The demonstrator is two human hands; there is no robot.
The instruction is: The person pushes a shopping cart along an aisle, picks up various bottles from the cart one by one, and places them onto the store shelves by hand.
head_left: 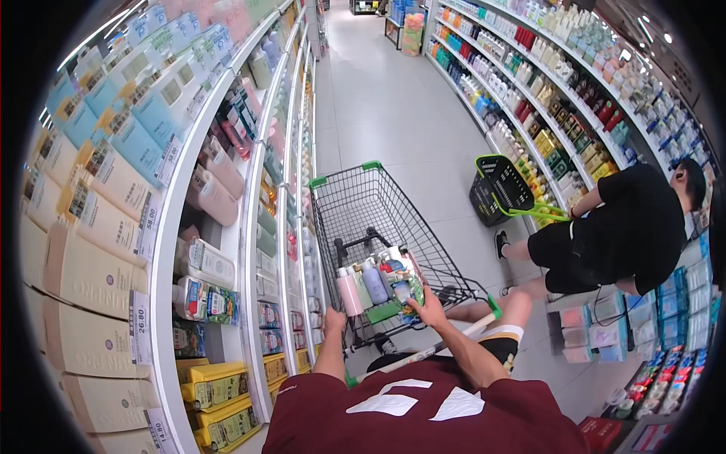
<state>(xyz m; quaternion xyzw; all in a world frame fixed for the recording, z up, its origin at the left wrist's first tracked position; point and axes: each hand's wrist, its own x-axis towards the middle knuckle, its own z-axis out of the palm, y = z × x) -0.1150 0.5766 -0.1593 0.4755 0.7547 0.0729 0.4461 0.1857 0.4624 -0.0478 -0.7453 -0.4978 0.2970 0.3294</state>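
A black wire shopping cart (378, 184) with green corners stands in front of me. Its fold-out seat holds a pink bottle (349, 293), a lavender bottle (374, 284) and colourful printed packs. My right hand (428, 308) is closed on the near edge of a green-and-white printed pack (408, 286) beside the bottles. What is inside the pack cannot be made out. My left hand (333, 318) is curled at the cart's left side wall, close to the pink bottle; its fingertips are partly hidden. The cart's handle (469, 327) runs below my forearms.
Shelves (261, 159) of bottles and boxes with price tags run close along the left. On the right, a person in black (631, 227) bends toward more shelves (529, 94), with a black-and-green basket (503, 189) beside them. A tiled aisle (363, 91) stretches ahead.
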